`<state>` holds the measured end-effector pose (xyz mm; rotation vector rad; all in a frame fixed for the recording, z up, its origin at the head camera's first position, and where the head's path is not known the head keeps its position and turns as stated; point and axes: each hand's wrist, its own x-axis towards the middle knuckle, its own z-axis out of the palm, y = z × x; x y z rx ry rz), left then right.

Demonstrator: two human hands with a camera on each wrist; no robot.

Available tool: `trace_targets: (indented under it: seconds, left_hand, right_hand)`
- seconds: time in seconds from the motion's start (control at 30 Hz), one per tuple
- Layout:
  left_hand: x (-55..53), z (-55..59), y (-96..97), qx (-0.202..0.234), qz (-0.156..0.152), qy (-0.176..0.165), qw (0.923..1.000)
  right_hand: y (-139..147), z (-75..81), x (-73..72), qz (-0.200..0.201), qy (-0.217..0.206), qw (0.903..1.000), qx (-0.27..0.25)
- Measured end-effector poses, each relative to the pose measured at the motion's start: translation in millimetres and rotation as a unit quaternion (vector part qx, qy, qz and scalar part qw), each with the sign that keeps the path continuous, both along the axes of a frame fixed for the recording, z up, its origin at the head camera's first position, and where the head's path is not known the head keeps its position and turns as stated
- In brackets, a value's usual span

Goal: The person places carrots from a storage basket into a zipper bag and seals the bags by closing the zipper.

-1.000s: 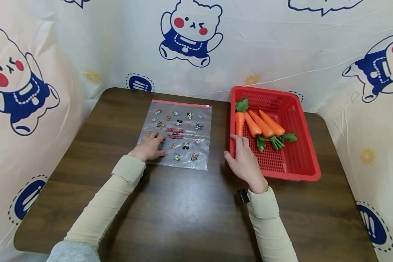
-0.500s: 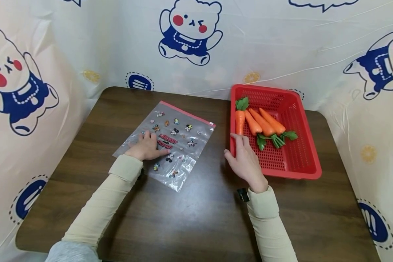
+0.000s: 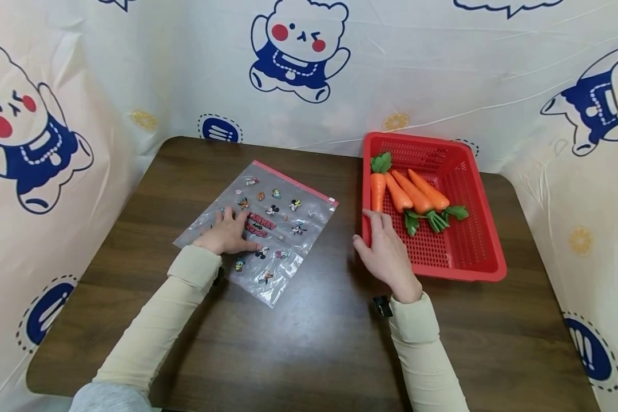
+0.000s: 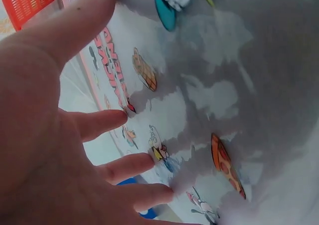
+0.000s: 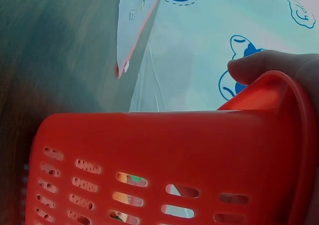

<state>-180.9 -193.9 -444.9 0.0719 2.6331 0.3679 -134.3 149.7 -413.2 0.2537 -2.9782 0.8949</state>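
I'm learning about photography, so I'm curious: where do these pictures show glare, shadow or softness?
Head view: a pale glare patch on the table, dark shadows beside the sleeves, glints on the plastic bag; left wrist view: cloudy reflections on the bag, its prints soft, the left hand dim; right wrist view: red basket shaded against a bright backdrop.

On the dark brown wooden desk (image 3: 298, 355), a flat, clear plastic zip bag (image 3: 278, 232) lies askew at the left, apart from a rectangular red plastic basket (image 3: 458, 273) at the right. Four tapered orange carrots (image 3: 413, 194) lie in the basket toward its left side. Behind the desk hangs a white printed sheet (image 3: 417, 57).
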Motion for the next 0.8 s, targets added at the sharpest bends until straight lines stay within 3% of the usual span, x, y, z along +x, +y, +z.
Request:
trace_targets:
  seconds: [0.17,0.3,0.4,0.47,0.6,0.7,0.8]
  left_hand:
    - [2.0,4.9,4.4,0.006,-0.016,0.012,0.9998]
    - [1.4,10.5,18.6,0.022,-0.064,0.043,0.9968]
    - [-7.6,14.4,28.0,0.029,-0.092,0.078,0.9923]
    - [-16.9,16.3,27.5,0.026,-0.077,0.105,0.9911]
    - [-37.3,10.7,12.1,0.012,0.001,0.142,0.9898]
    - [-48.6,1.2,-2.0,0.018,0.045,0.136,0.9896]
    - [-55.2,-6.8,-11.9,0.038,0.065,0.111,0.991]
  right_hand:
    - [-1.0,0.5,0.6,-0.001,0.002,1.0,0.002]
    - [-2.2,0.7,0.8,-0.003,0.006,1.0,0.002]
    - [-1.3,-0.1,0.2,-0.004,0.008,1.0,0.002]
    - [-1.4,-0.7,-0.2,-0.004,0.009,1.0,0.001]
    - [-2.1,-1.7,-0.3,-0.002,0.008,1.0,0.002]
    - [-2.0,-2.1,-0.1,-0.003,0.009,0.9999,0.006]
    - [-1.4,-2.2,-0.3,-0.002,0.014,0.9999,0.01]
